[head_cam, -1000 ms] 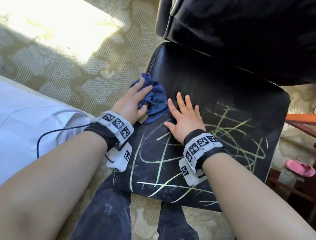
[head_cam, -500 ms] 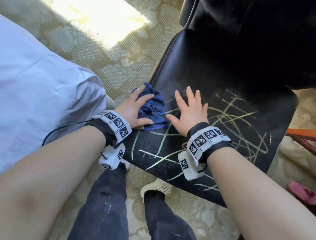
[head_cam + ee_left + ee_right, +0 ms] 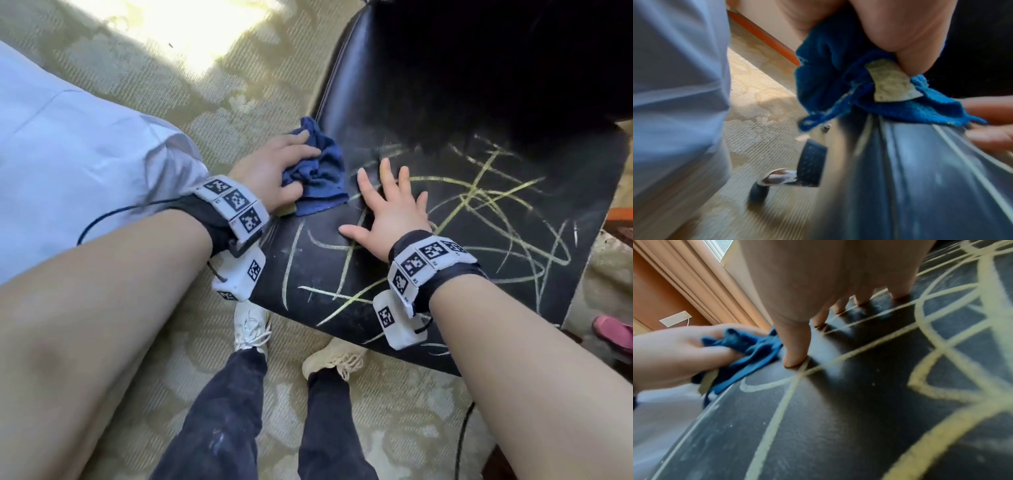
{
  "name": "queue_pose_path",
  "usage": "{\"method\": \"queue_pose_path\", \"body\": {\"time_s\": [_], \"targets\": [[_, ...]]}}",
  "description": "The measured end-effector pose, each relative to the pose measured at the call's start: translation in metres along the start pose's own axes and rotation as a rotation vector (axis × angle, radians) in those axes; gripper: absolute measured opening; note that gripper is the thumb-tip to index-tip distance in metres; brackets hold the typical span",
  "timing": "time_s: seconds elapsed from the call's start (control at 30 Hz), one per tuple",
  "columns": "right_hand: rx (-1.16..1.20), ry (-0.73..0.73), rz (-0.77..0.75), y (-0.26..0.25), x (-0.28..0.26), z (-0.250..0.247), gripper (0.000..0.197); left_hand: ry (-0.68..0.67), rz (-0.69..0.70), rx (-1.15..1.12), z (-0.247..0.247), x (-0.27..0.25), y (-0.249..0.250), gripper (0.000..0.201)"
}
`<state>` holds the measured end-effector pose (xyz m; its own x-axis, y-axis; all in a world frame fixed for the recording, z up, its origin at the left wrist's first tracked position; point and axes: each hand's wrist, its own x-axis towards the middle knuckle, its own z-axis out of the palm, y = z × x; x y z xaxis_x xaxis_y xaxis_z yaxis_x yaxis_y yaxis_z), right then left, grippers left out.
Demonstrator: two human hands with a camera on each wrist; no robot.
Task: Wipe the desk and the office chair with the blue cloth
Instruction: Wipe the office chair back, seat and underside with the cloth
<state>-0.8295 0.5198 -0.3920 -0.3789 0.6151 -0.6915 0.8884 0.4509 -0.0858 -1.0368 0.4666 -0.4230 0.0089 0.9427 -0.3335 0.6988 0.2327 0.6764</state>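
No legible text anywhere

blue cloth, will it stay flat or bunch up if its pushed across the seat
The cloth is probably floppy: it is already crumpled into folds under the left hand, one edge trailing loose. Pushed across the seat, it would likely bunch rather than stay flat. It looks light, so it should need pressing down.

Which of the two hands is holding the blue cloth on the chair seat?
The left hand: its fingers are curled round the bunched blue cloth at the seat's edge. The right hand lies flat on the chair seat, fingers spread, holding nothing.
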Motion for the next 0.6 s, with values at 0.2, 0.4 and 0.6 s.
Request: {"method": "queue_pose_path", "body": {"time_s": [0.2,0.4,0.6], "targets": [[-0.001,0.000,0.023,-0.005,-0.003,-0.003,0.088,-0.224,0.100,-0.052,-0.003,-0.060,-0.026,0.065],[0.012,-0.013,0.038,-0.008,-0.004,-0.002,0.087,0.004,0.140,-0.069,-0.024,-0.004,-0.016,0.066],[0.009,-0.007,0.047,-0.007,-0.004,-0.001,0.088,-0.070,0.058,0.023,-0.003,0.010,0.000,0.060]]}}
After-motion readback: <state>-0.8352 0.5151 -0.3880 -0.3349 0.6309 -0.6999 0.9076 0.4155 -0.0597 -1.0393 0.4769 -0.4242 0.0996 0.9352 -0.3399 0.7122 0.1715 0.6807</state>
